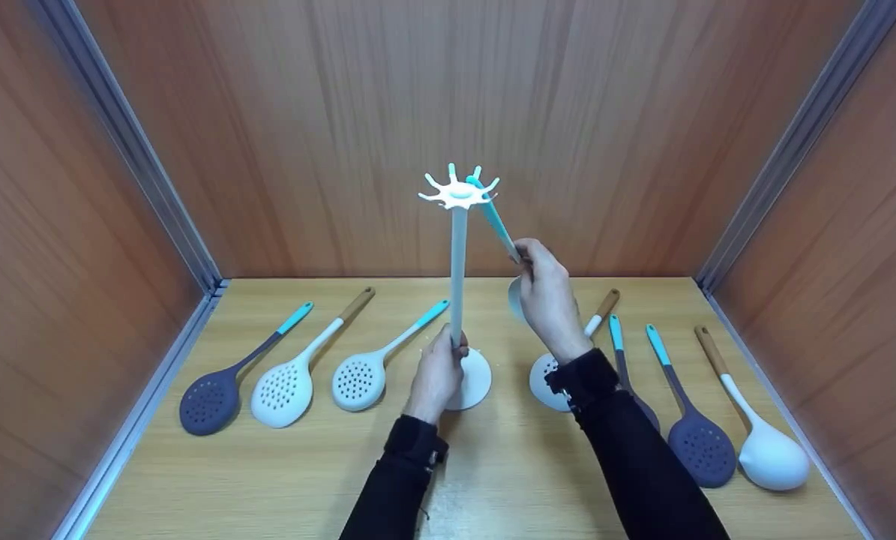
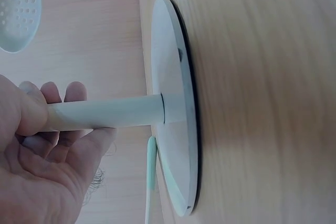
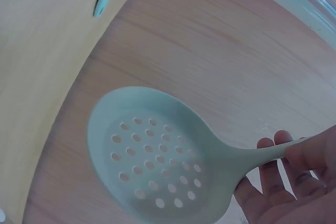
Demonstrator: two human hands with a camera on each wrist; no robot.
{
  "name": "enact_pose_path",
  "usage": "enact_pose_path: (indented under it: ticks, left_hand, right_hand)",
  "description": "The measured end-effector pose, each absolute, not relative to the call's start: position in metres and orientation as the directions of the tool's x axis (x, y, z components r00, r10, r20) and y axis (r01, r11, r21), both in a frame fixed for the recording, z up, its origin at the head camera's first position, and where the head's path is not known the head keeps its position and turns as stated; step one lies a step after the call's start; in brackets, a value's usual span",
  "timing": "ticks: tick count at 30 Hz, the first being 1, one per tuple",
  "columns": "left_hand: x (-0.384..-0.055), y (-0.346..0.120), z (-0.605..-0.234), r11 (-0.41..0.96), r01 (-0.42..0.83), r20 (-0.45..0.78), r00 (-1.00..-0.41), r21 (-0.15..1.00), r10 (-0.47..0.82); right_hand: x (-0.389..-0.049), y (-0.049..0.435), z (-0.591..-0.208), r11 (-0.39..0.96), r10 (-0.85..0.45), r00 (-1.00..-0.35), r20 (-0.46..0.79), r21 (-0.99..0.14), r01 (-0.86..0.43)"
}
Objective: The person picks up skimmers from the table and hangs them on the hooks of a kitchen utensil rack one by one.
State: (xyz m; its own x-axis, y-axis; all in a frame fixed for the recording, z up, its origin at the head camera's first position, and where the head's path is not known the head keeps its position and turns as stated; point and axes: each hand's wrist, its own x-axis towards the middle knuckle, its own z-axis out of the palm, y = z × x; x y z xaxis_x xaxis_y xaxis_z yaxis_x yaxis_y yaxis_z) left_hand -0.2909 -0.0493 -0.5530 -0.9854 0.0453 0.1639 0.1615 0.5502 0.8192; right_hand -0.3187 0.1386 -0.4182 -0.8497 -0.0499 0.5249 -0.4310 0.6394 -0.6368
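Observation:
In the head view a white utensil stand rises upright from a round base, with several hooks spread at its top. My left hand grips its pole low down, fingers and thumb wrapped round it. My right hand holds a white skimmer with a turquoise handle. The handle's end overlaps a hook on the stand's right side. The skimmer's perforated bowl hangs below the hand, mostly hidden by it in the head view; the right wrist view shows fingers and thumb pinching its neck.
Left of the stand lie a dark skimmer and two white skimmers. To the right lie another white skimmer, a dark utensil partly behind my sleeve, a dark slotted turner and a white ladle. Wooden panels enclose the table.

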Motion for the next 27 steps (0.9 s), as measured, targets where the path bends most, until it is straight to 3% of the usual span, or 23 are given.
enact_pose_path:
  ticks: [16, 27]
  left_hand:
    - [-0.290, -0.059, -0.549, 0.542, 0.145, 0.100, -0.989, 0.828, 0.111]
    - [-0.293, -0.072, -0.549, 0.538, 0.246, 0.172, -0.968, 0.806, 0.185]
  right_hand:
    - [-0.319, 0.133, -0.422, 0.647, -0.077, -0.872, 0.483, -0.641, -0.412]
    - [-0.319, 0.120, -0.425, 0.663, -0.117, -0.868, 0.483, -0.612, -0.431]
